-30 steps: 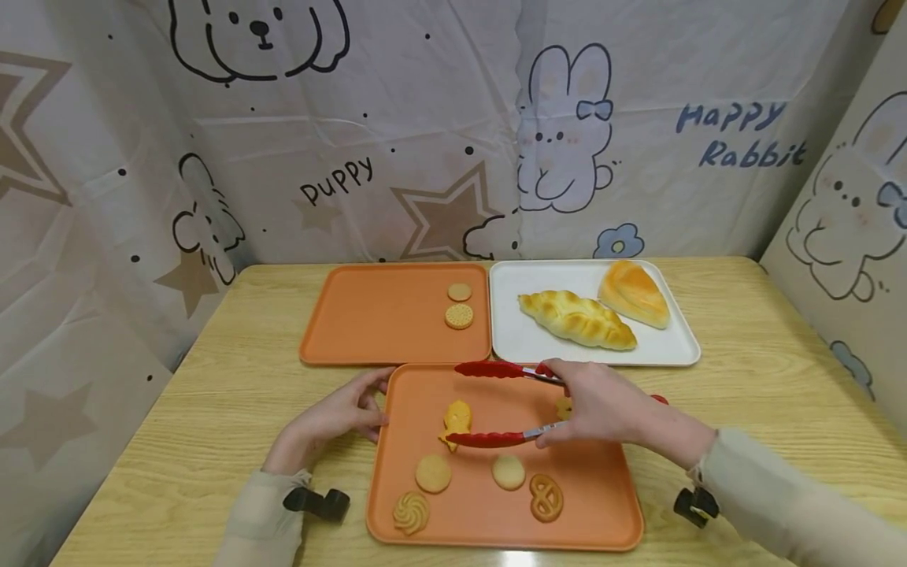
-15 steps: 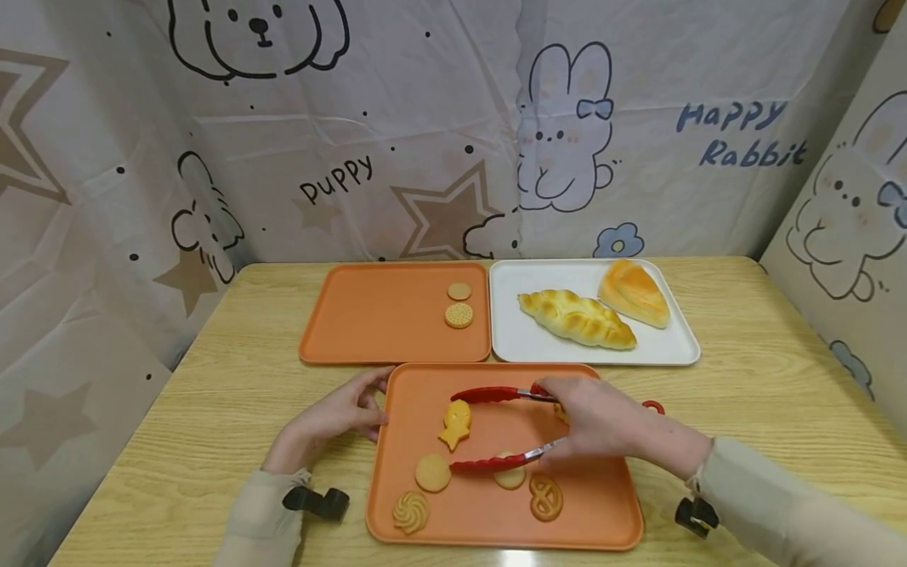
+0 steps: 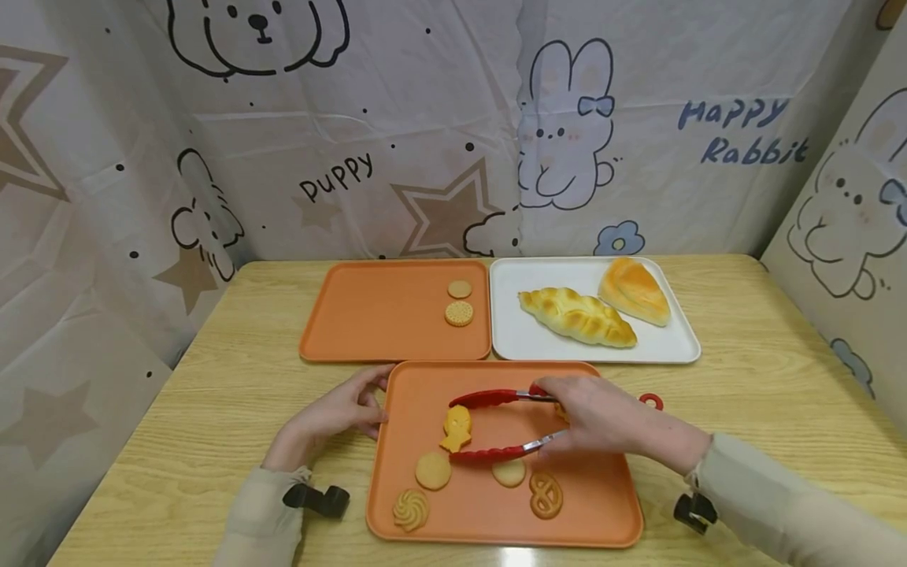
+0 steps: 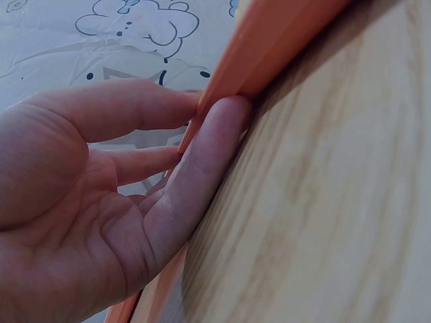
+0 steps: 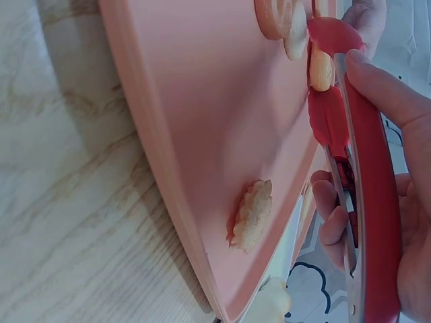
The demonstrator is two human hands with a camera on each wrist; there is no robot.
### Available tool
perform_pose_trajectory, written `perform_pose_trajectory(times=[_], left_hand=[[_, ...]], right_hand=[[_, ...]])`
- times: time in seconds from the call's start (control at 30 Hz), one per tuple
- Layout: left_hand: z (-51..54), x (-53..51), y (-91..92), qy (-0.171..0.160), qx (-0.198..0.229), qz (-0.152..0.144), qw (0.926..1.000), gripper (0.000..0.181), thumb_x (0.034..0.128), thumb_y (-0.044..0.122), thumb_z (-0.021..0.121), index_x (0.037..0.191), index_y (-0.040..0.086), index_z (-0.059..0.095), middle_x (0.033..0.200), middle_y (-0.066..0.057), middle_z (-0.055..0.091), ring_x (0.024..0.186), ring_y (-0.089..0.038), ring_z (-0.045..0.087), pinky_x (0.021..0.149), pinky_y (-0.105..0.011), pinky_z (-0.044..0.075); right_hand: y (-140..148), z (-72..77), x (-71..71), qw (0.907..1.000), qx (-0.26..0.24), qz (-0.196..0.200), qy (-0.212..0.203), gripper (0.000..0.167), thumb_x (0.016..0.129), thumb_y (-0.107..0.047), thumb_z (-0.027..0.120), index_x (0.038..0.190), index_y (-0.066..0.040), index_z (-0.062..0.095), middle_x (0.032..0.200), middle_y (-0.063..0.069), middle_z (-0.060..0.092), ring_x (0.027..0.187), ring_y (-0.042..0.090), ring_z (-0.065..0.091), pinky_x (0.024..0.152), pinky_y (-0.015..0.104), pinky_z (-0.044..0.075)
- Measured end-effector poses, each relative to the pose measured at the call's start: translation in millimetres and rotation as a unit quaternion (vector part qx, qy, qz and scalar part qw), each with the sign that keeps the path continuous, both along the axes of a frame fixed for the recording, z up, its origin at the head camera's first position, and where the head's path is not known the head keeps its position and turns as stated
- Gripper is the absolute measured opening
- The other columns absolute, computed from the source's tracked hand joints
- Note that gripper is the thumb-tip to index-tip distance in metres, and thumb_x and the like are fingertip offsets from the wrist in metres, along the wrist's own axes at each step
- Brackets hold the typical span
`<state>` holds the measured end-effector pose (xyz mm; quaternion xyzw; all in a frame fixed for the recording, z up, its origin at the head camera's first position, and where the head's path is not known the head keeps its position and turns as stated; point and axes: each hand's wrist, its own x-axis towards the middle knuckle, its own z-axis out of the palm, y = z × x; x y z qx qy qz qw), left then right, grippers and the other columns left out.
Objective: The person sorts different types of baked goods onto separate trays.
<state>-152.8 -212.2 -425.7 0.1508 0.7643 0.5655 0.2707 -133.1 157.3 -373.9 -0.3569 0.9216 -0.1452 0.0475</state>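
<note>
My right hand (image 3: 598, 417) grips red-tipped metal tongs (image 3: 489, 398) over the front orange tray (image 3: 468, 524). The spread tong tips lie on either side of a yellow fish-shaped cookie (image 3: 457, 428), one at its head, one by its tail. In the right wrist view, the fingers hold the tongs (image 5: 380, 208) by the red handle. My left hand (image 3: 347, 408) holds the tray's left rim, with fingertips on both sides of it in the left wrist view. A round cookie (image 3: 509, 474) lies partly under the nearer tong arm.
Also on the front tray are a plain round cookie (image 3: 433, 471), a swirl cookie (image 3: 411, 509), a pretzel (image 3: 546, 495) and a scalloped cookie (image 5: 252, 215). Behind stand another orange tray (image 3: 383, 315) with two cookies and a white tray (image 3: 510, 346) with two breads.
The tongs have moved nearer to me over the tray. Their arms spread wider, then narrowed a little around the fish-shaped cookie. My left hand has stayed at the rim.
</note>
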Motion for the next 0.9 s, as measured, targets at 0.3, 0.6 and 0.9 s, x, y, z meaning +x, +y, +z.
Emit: perform_pose_trajectory(times=[0.3,0.6,0.9], left_hand=[[-0.2,-2.9,-2.4,0.006,0.019,-0.019,0.9996,0.074,0.0856,-0.002,0.055,0.146,0.007,0.014,0.124,-0.024,0.032,0.075,-0.018,0.054,0.063,-0.038,0.055],[-0.9,-3.2,-3.5,0.015,0.026,-0.016,0.9994,0.073,0.0850,-0.002,0.054,0.145,0.002,0.013,0.123,-0.026,0.031,0.075,-0.017,0.054,0.063,-0.037,0.055],[-4.7,-2.5,-1.7,-0.001,0.035,-0.006,0.9994,0.074,0.0846,-0.003,0.056,0.145,0.003,0.013,0.124,-0.027,0.030,0.074,-0.017,0.055,0.063,-0.038,0.055]], right_hand=[[0.3,2.4,-4.3,1.0000,-0.002,0.005,0.005,0.072,0.062,-0.058,0.073,0.113,-0.011,0.055,0.088,-0.004,0.061,0.074,0.007,0.052,0.064,0.026,0.046],[0.3,7.3,-13.5,0.9997,-0.002,-0.018,-0.018,0.066,0.065,-0.052,0.075,0.113,-0.012,0.054,0.094,-0.003,0.063,0.072,0.008,0.052,0.062,0.024,0.046],[-2.9,9.9,-22.9,0.9992,-0.001,-0.040,0.006,0.067,0.065,-0.053,0.074,0.113,-0.010,0.054,0.086,-0.001,0.062,0.069,0.007,0.052,0.059,0.023,0.044]])
